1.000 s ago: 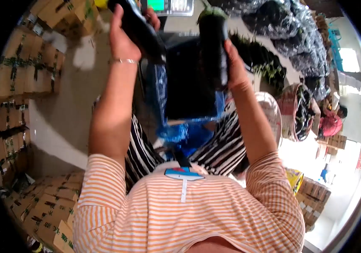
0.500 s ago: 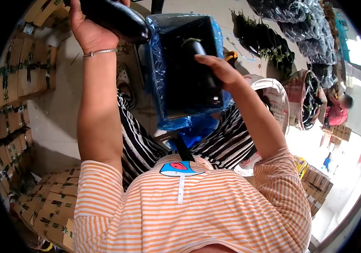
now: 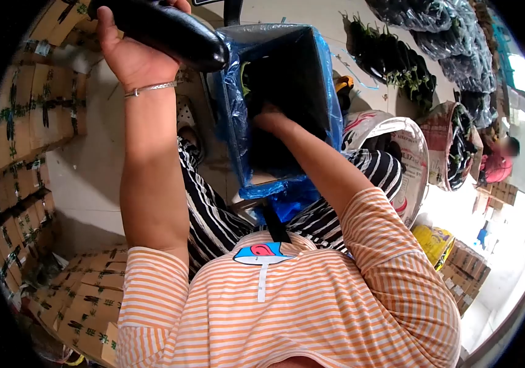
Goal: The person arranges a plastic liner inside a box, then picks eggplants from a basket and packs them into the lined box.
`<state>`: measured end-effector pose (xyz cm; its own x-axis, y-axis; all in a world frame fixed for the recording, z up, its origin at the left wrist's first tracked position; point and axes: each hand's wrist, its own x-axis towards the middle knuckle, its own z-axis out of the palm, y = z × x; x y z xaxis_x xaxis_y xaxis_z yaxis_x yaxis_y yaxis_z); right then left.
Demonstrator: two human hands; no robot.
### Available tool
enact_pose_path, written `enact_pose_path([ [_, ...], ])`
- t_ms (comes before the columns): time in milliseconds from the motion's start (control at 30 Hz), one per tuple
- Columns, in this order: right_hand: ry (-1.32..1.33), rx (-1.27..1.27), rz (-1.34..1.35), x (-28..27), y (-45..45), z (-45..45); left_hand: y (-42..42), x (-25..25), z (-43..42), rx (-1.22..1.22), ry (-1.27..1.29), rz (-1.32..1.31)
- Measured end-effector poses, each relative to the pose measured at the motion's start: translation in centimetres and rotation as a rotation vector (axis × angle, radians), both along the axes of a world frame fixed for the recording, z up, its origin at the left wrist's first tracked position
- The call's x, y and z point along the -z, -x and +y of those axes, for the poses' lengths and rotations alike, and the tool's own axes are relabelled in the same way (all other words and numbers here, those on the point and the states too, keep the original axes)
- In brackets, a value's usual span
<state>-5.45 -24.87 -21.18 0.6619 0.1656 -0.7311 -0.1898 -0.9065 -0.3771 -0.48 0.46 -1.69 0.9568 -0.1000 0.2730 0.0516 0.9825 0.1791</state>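
My left hand (image 3: 139, 58), with a bracelet at the wrist, is wrapped round a large dark eggplant (image 3: 167, 34) at the upper left, beside the box. Between my knees stands a box lined with blue plastic (image 3: 331, 80). My right hand (image 3: 271, 116) reaches down inside it; its fingers are lost in the dark interior, so what they touch cannot be made out. A green eggplant stem (image 3: 246, 78) shows near the box's left wall.
Stacked cartons (image 3: 54, 107) line the left side. Several eggplants (image 3: 391, 58) lie on the floor at upper right, near plastic-wrapped bundles (image 3: 452, 37). Woven sacks (image 3: 413, 165) stand right of my knee. Another person (image 3: 497, 162) is at the far right.
The eggplant that my right hand held has gone down into the box, and that hand has followed it in, leftward. My left hand has stayed at the upper left with its eggplant.
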Motion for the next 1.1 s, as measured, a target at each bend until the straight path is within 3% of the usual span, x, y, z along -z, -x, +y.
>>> enact_pose_path([
  [67, 0.074, -0.1, 0.04, -0.4, -1.2, 0.7, -0.2, 0.1, 0.0, 0.024, -0.012, -0.042],
  [167, -0.085, 0.046, -0.077, -3.1, -1.4, 1.4, 0.0, -0.1, 0.3, -0.029, -0.069, -0.003],
  [233, -0.076, 0.009, -0.134, -4.0, -1.4, 1.7, 0.0, -0.1, 0.7, -0.038, -0.084, -0.017],
  [367, 0.089, -0.312, -0.252, -2.7, -3.4, 0.5, 0.2, -0.1, 1.0, -0.033, -0.08, -0.03],
  [467, 0.028, -0.439, -0.053, -3.8, -5.2, -0.5, 0.4, -0.4, 0.8, 0.005, -0.05, -0.005],
  [500, -0.133, -0.416, -0.148, 0.7, -5.3, -2.1, 0.4, -0.5, 0.7, 0.021, -0.007, 0.003],
  [600, -0.316, -0.256, -0.109, -0.9, -3.8, -2.8, 0.7, -1.0, 0.1, -0.034, 0.05, 0.054],
  [667, -0.126, -0.2, -0.084, -5.6, -3.3, -2.2, 0.8, -2.1, -0.9, -0.179, -0.017, 0.12],
  [700, -0.03, -0.171, -0.075, -7.0, -3.4, -2.0, 0.8, -2.0, -0.9, -0.137, -0.018, 0.09],
  [800, 0.151, -0.163, 0.014, -5.6, -3.8, -1.8, 1.0, -1.0, -0.1, 0.095, 0.224, 0.054],
  [900, 0.21, -0.208, -0.14, -0.6, -3.7, -1.4, 0.4, -0.1, 0.9, 0.003, -0.023, -0.004],
  [1000, 0.08, -0.12, -0.125, 0.2, -3.8, -2.3, 0.9, -0.3, 1.0, 0.007, 0.047, 0.046],
  [1100, 0.156, -0.154, -0.139, -1.3, -3.9, -1.8, 0.8, -0.6, 1.3, 0.069, 0.049, -0.031],
])
